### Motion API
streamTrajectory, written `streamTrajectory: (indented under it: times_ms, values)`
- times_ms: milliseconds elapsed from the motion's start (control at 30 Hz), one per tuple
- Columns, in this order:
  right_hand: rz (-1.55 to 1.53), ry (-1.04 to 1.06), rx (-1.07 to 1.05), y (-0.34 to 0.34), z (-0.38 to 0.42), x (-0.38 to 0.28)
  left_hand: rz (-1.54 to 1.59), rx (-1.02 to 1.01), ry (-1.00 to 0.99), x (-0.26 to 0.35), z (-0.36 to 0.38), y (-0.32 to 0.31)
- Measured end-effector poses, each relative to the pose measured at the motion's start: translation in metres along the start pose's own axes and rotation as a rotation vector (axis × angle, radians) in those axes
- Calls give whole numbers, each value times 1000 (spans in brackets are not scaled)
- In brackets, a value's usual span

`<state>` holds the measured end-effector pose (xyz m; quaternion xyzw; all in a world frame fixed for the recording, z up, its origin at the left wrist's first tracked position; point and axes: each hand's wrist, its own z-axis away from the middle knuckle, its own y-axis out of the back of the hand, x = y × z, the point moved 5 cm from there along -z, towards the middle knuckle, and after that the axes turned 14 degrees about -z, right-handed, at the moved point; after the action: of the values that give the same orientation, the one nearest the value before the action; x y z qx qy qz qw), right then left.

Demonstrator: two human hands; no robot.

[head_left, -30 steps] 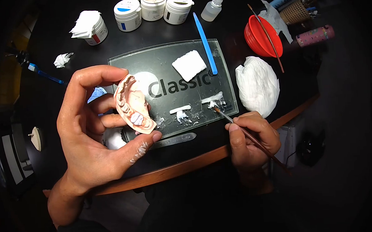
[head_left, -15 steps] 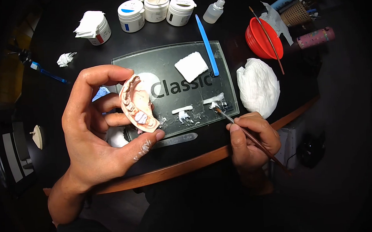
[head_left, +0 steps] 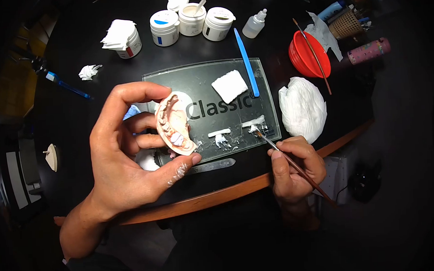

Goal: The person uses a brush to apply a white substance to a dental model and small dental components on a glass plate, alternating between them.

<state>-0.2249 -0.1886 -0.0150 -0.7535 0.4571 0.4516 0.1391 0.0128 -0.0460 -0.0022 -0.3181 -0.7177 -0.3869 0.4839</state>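
Note:
My left hand [head_left: 128, 149] grips a plaster dental model [head_left: 178, 119] by its edges between thumb and fingertips, its row of teeth facing up. A whitish-lilac patch covers a tooth near the model's lower end. White smears mark my left thumb. Pinched in my right hand [head_left: 298, 168] is a thin brush [head_left: 295, 164], its bristles touching white paste [head_left: 254, 124] on the glass mixing slab [head_left: 175, 74]. Another strip of white paste [head_left: 220, 134] lies left of it. The model is held above the slab's left part.
A folded white pad [head_left: 230, 86] and a blue spatula [head_left: 246, 61] rest on the slab. Behind stand white jars [head_left: 165, 33] and a dropper bottle [head_left: 254, 24]. Rightward are a red bowl [head_left: 300, 54] with a brush across it and a white tissue wad [head_left: 303, 107]. A metal spatula [head_left: 213, 165] lies in front.
The whole view has shifted, so things appear farther right and lower. Both hands keep their grips, and the brush tip stays at the right-hand paste.

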Motion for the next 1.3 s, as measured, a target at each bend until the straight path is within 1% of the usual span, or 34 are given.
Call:
streamTrajectory:
  times_ms: [100,167,233,300,400,500,567,633,800,900,1000,1100,1300]
  values:
    - [-69,25,-43,-2,-6,-5,21,-45,-17,2,-1,1]
    - [-242,5,-37,-4,-13,-7,38,-76,8,3,-3,2]
    - [-373,13,-81,-7,-26,-13,93,-115,3,3,-4,3]
    - [-413,22,-182,-14,-43,-24,193,-141,31,4,-4,2]
    - [-416,186,-396,-29,-77,-40,297,-190,103,6,-5,1]
    - [-417,192,-474,-46,-104,-51,419,-195,153,5,-5,0]
    - [-464,197,-556,-54,-117,-51,449,-215,161,3,-4,0]
    - [-545,180,-587,-62,-121,-47,498,-248,163,1,-4,1]
    - [-593,211,-577,-73,-115,-35,508,-298,177,4,-4,5]
    - [-580,227,-524,-72,-107,-28,553,-279,133,2,-4,3]
    - [-531,282,-546,-70,-102,-24,536,-269,161,0,-3,3]
    - [-453,322,-529,-70,-98,-27,558,-280,126,-1,-4,3]
    - [-304,353,-533,-67,-89,-33,541,-295,133,-1,-1,2]
